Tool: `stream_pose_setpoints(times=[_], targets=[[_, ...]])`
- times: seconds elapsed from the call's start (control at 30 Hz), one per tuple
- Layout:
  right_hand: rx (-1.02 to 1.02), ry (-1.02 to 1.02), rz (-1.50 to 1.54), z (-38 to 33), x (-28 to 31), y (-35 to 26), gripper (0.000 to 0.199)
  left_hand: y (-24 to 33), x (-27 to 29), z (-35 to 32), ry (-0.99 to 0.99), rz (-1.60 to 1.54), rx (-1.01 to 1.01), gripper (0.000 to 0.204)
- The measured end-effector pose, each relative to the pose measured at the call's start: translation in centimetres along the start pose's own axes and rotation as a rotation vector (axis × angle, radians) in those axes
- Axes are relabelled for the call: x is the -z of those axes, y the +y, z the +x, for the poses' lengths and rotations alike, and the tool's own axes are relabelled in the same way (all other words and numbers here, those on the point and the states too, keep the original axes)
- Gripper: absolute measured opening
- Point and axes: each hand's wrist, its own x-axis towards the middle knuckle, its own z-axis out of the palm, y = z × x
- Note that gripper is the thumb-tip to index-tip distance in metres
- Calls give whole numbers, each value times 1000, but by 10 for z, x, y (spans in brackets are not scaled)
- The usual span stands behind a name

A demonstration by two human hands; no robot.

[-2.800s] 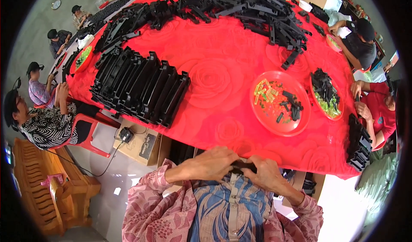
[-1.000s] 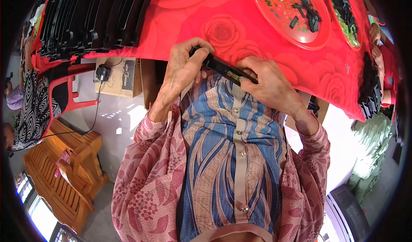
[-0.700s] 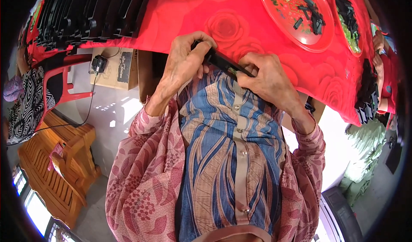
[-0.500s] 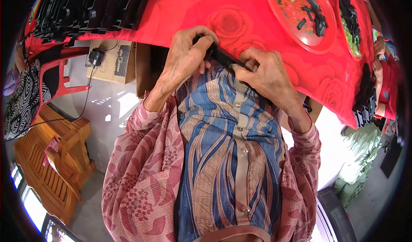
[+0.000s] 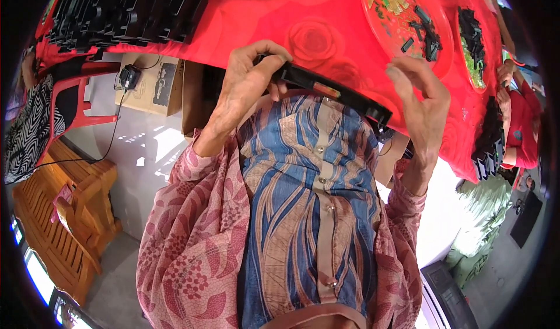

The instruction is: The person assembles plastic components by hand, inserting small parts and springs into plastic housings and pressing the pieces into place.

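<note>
My left hand grips one end of a long, narrow black plastic strip, held level just over my lap at the near edge of the red table. A small coloured piece sits in the strip's middle. My right hand hovers beside the strip's other end with fingers spread and nothing in it.
A red plate of small green and black parts and a second plate lie on the table at the right. Rows of black strips fill the left. Other people sit at both sides. A wooden bench and cardboard box stand lower left.
My right hand has let go of the strip's end and opened. The left hand still holds the strip, which has tilted flatter in front of my chest.
</note>
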Motion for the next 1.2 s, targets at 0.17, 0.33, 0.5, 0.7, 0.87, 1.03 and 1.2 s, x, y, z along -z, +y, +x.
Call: stream_pose_setpoints(times=[0.17,0.33,0.5,0.7,0.87,1.03,1.2], targets=[[-108,216,35,-13,4,13,23,-1,6,5,11,-96,-13,21],[-199,119,272,-17,0,9,31,-1,6,1,50,-129,-52,20],[-207,117,535,-14,-10,6,24,2,1,0,50,-152,-46,19],[-186,146,633,-2,-17,17,24,12,12,-12,-162,219,36,19],[-233,-26,722,2,-43,22,22,12,9,-15,-441,178,168,26],[-198,-55,754,0,-54,22,20,18,-9,-20,-502,131,282,53],[-215,-81,724,-5,-47,31,21,17,-10,-19,-572,110,269,40]])
